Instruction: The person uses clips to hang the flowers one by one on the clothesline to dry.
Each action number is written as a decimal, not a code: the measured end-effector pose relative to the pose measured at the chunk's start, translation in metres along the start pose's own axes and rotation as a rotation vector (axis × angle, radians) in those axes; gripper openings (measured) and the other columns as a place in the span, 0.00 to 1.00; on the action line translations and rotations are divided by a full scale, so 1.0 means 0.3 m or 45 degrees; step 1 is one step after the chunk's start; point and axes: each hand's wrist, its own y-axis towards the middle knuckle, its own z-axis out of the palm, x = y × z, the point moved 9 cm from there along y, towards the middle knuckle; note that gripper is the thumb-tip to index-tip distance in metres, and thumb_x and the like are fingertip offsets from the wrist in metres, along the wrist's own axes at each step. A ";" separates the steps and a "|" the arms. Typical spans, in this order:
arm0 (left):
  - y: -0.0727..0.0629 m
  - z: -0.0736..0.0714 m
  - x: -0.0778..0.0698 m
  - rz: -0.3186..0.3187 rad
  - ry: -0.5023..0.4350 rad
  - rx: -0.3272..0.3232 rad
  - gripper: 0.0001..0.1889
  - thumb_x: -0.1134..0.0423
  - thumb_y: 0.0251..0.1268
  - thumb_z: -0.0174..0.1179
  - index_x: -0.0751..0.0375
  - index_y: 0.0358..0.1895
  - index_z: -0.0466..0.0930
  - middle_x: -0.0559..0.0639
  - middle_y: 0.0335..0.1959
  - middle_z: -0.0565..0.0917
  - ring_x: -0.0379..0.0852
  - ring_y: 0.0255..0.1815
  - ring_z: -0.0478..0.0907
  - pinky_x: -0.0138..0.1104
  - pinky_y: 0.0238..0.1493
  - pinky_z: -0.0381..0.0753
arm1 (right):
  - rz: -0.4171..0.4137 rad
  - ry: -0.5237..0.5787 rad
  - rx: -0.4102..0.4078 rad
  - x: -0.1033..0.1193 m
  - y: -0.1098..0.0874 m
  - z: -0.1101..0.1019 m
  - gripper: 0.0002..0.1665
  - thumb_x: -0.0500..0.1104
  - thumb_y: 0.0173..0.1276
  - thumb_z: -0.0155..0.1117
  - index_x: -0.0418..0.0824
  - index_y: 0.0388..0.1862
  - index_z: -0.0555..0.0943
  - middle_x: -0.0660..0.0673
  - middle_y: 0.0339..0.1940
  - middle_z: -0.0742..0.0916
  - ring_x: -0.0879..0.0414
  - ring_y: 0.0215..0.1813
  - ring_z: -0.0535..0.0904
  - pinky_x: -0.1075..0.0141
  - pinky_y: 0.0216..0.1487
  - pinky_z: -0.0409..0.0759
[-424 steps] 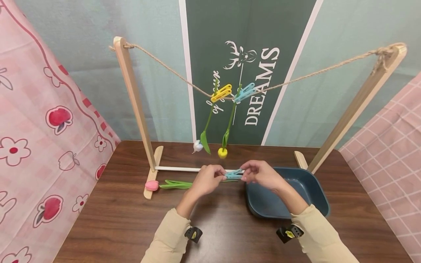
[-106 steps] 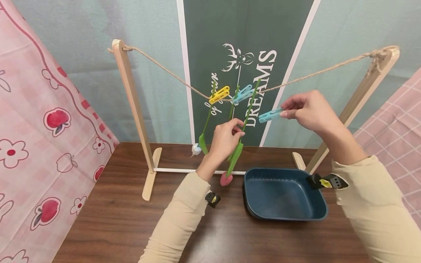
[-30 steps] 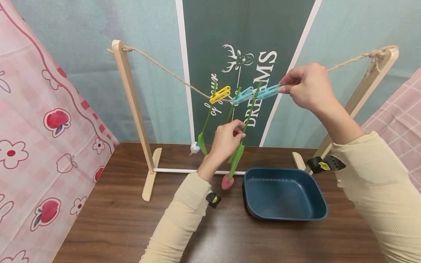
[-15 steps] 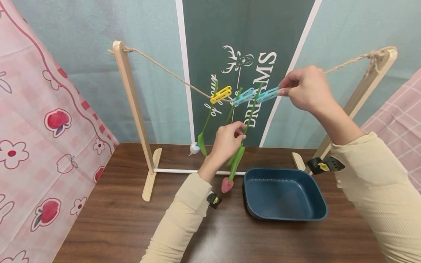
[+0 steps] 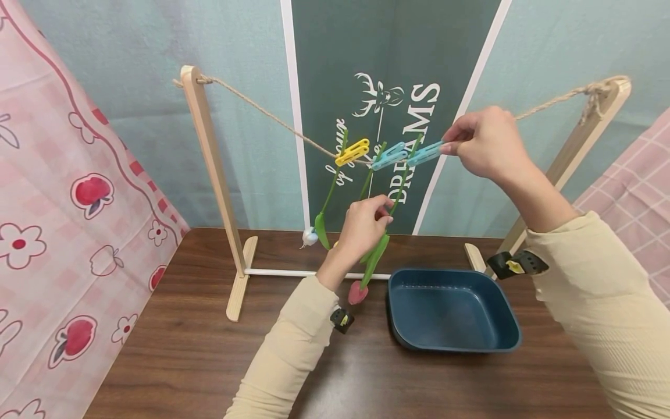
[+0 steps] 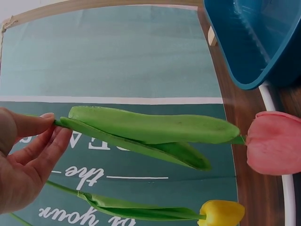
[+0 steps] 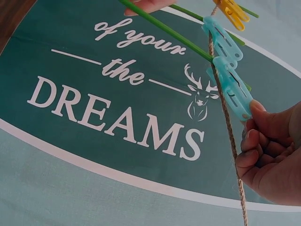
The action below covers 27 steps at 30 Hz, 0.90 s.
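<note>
My left hand (image 5: 364,226) pinches the stem of a pink artificial tulip (image 6: 275,143), which hangs head down with its stem top at the rope. With thumb and fingers my right hand (image 5: 487,142) grips the handle end of a light blue clothespin (image 7: 234,92). Its jaws sit over the rope (image 7: 229,127) and the tulip's stem in the right wrist view. Just left of it, another light blue clothespin (image 5: 389,156) holds a yellow tulip (image 6: 221,213) head down on the rope. A yellow clothespin (image 5: 353,152) beside that holds a white flower (image 5: 310,236).
Two wooden posts, left (image 5: 211,169) and right (image 5: 591,137), carry the sagging rope. A white rod (image 5: 282,272) runs low between their feet. On the brown table (image 5: 199,361) a dark blue basin (image 5: 455,351) stands at the right, below my right hand.
Earlier the pink tulip lay on the table while both hands held the blue clothespin. Since then tulip and clothespin have risen to the rope; lately the clothespin has shifted slightly left onto the stem.
</note>
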 end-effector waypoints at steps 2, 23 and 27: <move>0.000 -0.001 0.000 0.003 0.007 0.000 0.09 0.70 0.57 0.61 0.63 0.42 0.80 0.49 0.26 0.81 0.41 0.28 0.76 0.29 0.33 0.72 | 0.008 0.005 0.010 -0.001 0.000 0.003 0.09 0.35 0.60 0.63 0.28 0.34 0.82 0.38 0.23 0.83 0.50 0.29 0.69 0.61 0.28 0.63; 0.002 0.003 0.030 -0.044 0.000 -0.018 0.10 0.68 0.58 0.61 0.60 0.44 0.80 0.48 0.30 0.82 0.40 0.31 0.76 0.28 0.35 0.73 | 0.068 0.032 0.115 -0.037 0.002 0.010 0.17 0.40 0.62 0.62 0.29 0.45 0.80 0.40 0.26 0.82 0.52 0.26 0.70 0.66 0.23 0.65; 0.004 -0.002 0.028 -0.025 0.003 -0.025 0.09 0.68 0.59 0.60 0.61 0.43 0.80 0.49 0.30 0.82 0.41 0.32 0.77 0.30 0.36 0.73 | 0.059 0.026 0.119 -0.033 0.000 0.006 0.16 0.39 0.61 0.63 0.29 0.45 0.80 0.41 0.24 0.82 0.54 0.23 0.71 0.66 0.23 0.66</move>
